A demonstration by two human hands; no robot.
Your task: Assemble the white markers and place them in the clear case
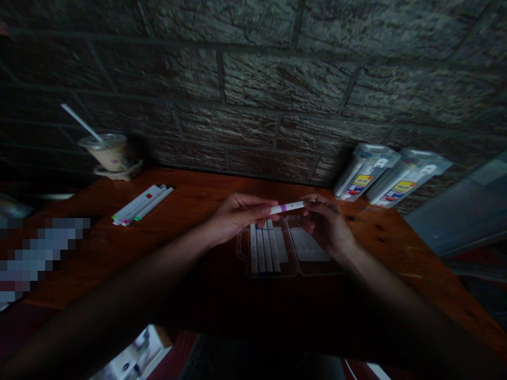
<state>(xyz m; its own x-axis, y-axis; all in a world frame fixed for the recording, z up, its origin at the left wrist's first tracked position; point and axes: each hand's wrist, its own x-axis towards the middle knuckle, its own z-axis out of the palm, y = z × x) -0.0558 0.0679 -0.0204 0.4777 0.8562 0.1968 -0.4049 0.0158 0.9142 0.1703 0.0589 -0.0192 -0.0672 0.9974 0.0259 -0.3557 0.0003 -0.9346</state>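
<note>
I hold a white marker (pixel 288 206) with a purple band level between both hands, above an open clear plastic case (pixel 312 248). My left hand (pixel 237 214) pinches its left end with closed fingers. My right hand (pixel 327 221) grips its right end, fingers curled. In the case's left half lie three white markers (pixel 263 247) side by side; the right half shows a pale sheet.
Several loose white markers (pixel 141 205) lie at the left of the wooden table (pixel 190 195). A cup with a straw (pixel 109 152) stands at the back left. Two packaged marker sets (pixel 390 175) lean on the brick wall at the right. A box sits below the table's front edge.
</note>
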